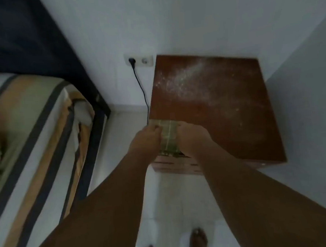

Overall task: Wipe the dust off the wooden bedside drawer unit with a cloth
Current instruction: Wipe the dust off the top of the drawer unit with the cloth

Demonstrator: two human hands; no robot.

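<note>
A pale wall [190, 22] is rising behind everything, and a light tiled floor [182, 198] is spreading out below. The bed [34, 131], with its striped cover in tan, cream and dark bands, is lying well to the left of the wooden bedside drawer unit [225, 119], with a strip of floor between them. A dark curtain or headboard [19, 36] is standing behind the bed, further left of the unit.

The unit is sitting against the wall near a corner, its reddish-brown top facing up. A scatter of whitish dust [184, 76] is lying across the far left part of that top and thinning toward its right edge. The unit's front face is showing just under the near edge, partly hidden by the arms.

A white double socket [139, 61] is sitting on the wall just left of the unit's far corner, with a dark plug in its left outlet and a black cable [142, 90] hanging down along the unit's left side.

Both bare forearms are reaching toward the unit's near left corner. The left hand [146, 139] and the right hand [191, 137] are sitting close together, each gripping one side of a greenish checked cloth [168, 136]. The cloth is stretching between them and resting over the near left corner of the unit's top.

Two bare feet [198, 237] are standing on the floor in front of the unit.
</note>
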